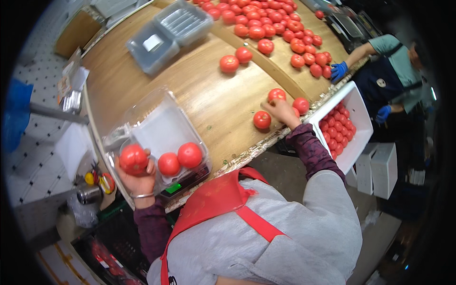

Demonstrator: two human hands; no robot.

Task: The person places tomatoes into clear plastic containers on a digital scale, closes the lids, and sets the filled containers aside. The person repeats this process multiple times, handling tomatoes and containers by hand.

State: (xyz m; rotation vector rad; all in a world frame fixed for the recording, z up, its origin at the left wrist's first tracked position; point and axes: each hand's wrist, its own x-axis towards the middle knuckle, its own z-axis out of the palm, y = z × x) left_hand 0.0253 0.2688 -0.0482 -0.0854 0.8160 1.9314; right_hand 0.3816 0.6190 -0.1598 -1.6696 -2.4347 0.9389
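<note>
My left hand [137,183], a bangle at its wrist, holds a large tomato [133,159] at the left side of a clear plastic clamshell box [160,123]. Two tomatoes [179,159] rest in the near part of that box, on a white liner. Beneath it is an electronic scale [183,183] with a lit green display. Over the near right of the wooden table, my right hand [282,111] reaches among several loose tomatoes. Its fingertips are by one tomato [277,94], with another tomato [262,120] just to the left. Whether the fingers grip anything is hidden.
Stacked clear plastic boxes [171,32] stand at the far left of the table [178,85]. Beyond a wooden strip [263,64] lies a large tomato pile [263,17]. A white foam crate [359,117] of tomatoes adjoins the right edge, near a co-worker's blue-gloved hand [339,71].
</note>
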